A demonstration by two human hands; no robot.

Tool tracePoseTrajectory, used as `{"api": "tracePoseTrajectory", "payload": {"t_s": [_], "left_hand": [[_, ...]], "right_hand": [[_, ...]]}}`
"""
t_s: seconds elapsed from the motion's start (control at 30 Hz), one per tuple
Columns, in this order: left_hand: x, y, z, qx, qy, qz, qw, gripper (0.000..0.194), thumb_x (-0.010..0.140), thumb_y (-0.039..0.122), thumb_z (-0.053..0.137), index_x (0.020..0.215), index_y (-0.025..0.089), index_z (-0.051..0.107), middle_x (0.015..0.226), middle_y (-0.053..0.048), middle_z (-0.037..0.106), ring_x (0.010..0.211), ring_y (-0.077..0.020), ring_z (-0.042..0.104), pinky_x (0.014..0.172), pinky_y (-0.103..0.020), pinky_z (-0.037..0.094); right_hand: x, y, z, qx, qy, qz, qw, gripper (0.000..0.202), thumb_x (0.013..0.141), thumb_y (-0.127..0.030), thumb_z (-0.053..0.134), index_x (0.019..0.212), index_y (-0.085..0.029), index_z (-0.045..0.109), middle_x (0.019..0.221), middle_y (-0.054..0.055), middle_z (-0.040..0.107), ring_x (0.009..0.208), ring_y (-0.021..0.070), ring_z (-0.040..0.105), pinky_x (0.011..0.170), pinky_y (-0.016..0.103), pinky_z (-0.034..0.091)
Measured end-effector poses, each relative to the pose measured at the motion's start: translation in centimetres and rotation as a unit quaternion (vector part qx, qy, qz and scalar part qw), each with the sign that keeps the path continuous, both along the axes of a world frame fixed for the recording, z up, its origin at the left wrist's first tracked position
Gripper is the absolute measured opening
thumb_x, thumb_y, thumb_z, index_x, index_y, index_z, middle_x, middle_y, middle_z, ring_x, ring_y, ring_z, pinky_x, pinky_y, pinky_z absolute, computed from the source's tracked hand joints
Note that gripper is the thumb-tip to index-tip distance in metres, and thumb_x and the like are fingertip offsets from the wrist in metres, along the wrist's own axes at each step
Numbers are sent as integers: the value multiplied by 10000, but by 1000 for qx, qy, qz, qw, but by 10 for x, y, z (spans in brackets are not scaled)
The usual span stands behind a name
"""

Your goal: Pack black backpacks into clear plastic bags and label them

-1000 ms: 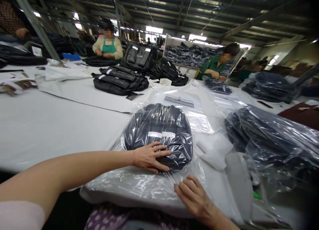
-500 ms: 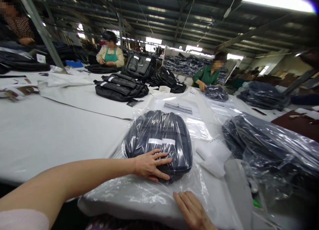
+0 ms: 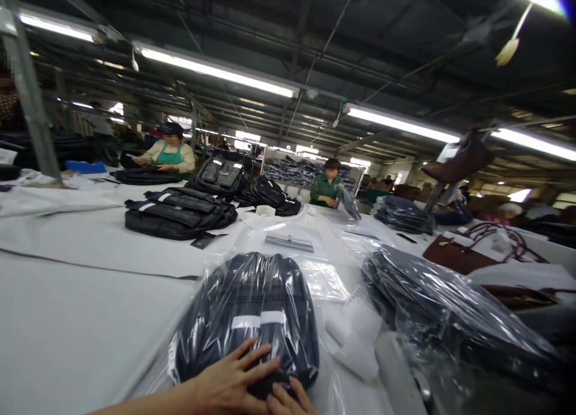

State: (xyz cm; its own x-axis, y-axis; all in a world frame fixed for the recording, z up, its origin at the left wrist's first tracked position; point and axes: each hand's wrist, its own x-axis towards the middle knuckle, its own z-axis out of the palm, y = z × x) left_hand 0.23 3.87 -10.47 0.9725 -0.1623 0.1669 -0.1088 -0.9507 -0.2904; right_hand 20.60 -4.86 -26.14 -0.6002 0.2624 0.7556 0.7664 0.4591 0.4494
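A dark backpack [image 3: 252,295] with two white strips across its front lies on the table inside a clear plastic bag [image 3: 202,325]. My left hand [image 3: 231,379] rests on the backpack's lower front through the plastic, its fingers spread. Beside its thumb, at the backpack's near edge, is my right hand [image 3: 290,402]; its fingertips lie against the plastic, slightly apart. The rest of my right hand falls below the picture's edge. White crumpled paper [image 3: 355,334] lies just right of the backpack.
Several bagged dark packs [image 3: 432,301] are piled at right, near a brown handbag [image 3: 454,253]. Unwrapped black backpacks [image 3: 175,211] lie farther back at left. Flat clear bags [image 3: 321,280] lie beyond my backpack. A co-worker in green [image 3: 324,187] and another in a teal apron [image 3: 168,154] stand across the table.
My view has tilted upward. My right hand has moved from the loose plastic to the backpack's near edge, beside my left hand. The co-worker in green now holds up a plastic-wrapped item.
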Motion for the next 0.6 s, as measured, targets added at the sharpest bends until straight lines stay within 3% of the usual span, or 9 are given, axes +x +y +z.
{"api": "tracePoseTrajectory", "payload": {"t_s": [0.07, 0.17, 0.27, 0.37, 0.47, 0.53, 0.6], "left_hand": [[-1, -2, -6, 22, -45, -9, 999, 583, 754, 503, 637, 1286, 413, 414, 1458, -63, 328, 1268, -344, 373, 996, -583, 327], [-12, -7, -14, 25, -95, -40, 994, 356, 875, 338, 533, 1227, 356, 483, 1319, -30, 501, 1114, -226, 495, 1035, -495, 296], [-37, -16, -18, -36, -35, -12, 999, 270, 919, 209, 443, 1166, 282, 525, 955, -16, 640, 757, -139, 535, 827, -312, 423], [-66, -31, -17, -107, 28, 78, 991, 245, 932, 284, 419, 1126, 194, 539, 778, -33, 596, 678, -154, 495, 675, -275, 423], [-83, -55, -18, -209, 34, 185, 960, 616, 806, 567, 534, 1256, 155, 450, 1031, -115, 585, 862, -223, 517, 795, -346, 449], [-88, -69, -22, -270, 13, 238, 933, 841, 704, 658, 589, 1340, 156, 364, 1210, -155, 519, 1008, -285, 487, 904, -423, 422], [-87, -79, -29, -296, -20, 274, 915, 770, 749, 591, 591, 1352, 174, 355, 1278, -150, 488, 1091, -301, 457, 959, -453, 395]], "right_hand": [[2, -13, 10, -75, -15, 23, 997, 247, 898, -183, 440, 728, -170, 619, 918, 42, 720, 1059, 192, 599, 1137, 450, 176], [4, -41, 49, -248, -12, 24, 969, 192, 877, -154, 429, 816, -131, 609, 1222, 143, 598, 1280, 255, 402, 1126, 491, 172], [10, -59, 85, -378, 12, 25, 925, 266, 846, -15, 348, 955, -115, 569, 1366, 156, 463, 1369, 232, 220, 1105, 510, 234], [13, -63, 98, -400, 27, 48, 915, 294, 839, 28, 313, 962, -119, 536, 1363, 158, 466, 1367, 223, 221, 1086, 527, 263], [11, -62, 95, -367, 52, 62, 927, 273, 856, 14, 308, 954, -127, 520, 1312, 161, 520, 1343, 218, 287, 1067, 524, 299], [10, -61, 92, -346, 77, 62, 933, 275, 860, 10, 298, 953, -131, 515, 1272, 163, 554, 1320, 206, 337, 1056, 502, 329], [10, -59, 88, -329, 91, 61, 938, 281, 859, 8, 293, 970, -129, 512, 1236, 166, 580, 1300, 197, 373, 1049, 477, 349]]}}
